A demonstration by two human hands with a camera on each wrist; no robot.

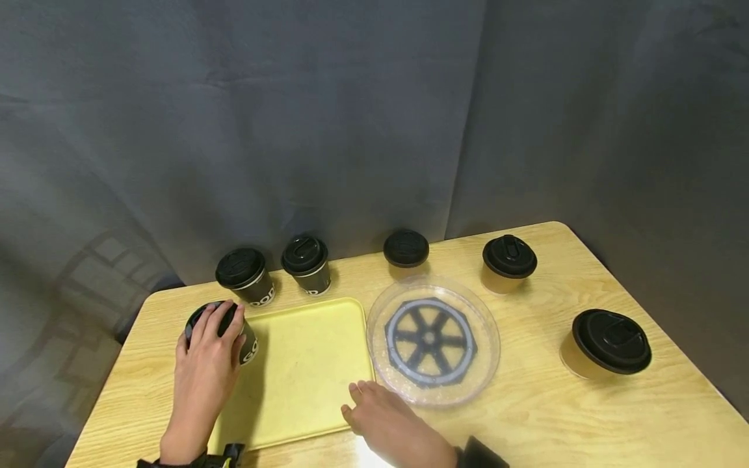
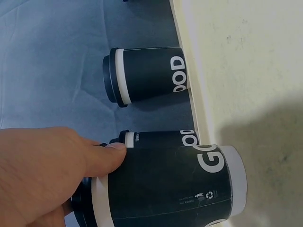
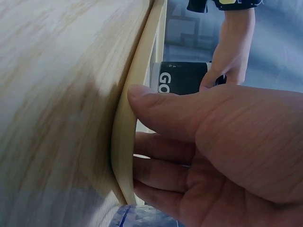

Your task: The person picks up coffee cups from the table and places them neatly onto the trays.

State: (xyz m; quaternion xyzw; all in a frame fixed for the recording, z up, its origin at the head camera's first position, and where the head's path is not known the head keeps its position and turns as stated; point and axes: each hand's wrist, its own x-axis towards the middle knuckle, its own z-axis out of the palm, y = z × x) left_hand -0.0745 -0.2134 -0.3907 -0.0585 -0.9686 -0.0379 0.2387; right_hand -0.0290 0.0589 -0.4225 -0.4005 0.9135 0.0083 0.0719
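My left hand [image 1: 207, 364] grips a black-lidded dark paper cup [image 1: 249, 344] from above, around its lid. In the left wrist view the thumb presses near the lid of this cup [image 2: 161, 184], which has white lettering. The cup is over the left side of a yellow tray [image 1: 310, 370]; whether its base touches the tray I cannot tell. At the tray's near right corner is my right hand [image 1: 394, 419], its fingers loosely extended. In the right wrist view its thumb lies against the tray's rim [image 3: 124, 142], with the other fingertips close to that edge.
Two more dark lidded cups, one left [image 1: 248, 276] and one right [image 1: 307, 263], stand behind the tray. A round clear plastic lid or dish [image 1: 491, 344] lies right of it. Brown cups with black lids [image 1: 406, 248], [image 1: 509, 257], [image 1: 611, 341] stand farther right on the wooden table [image 1: 556, 429].
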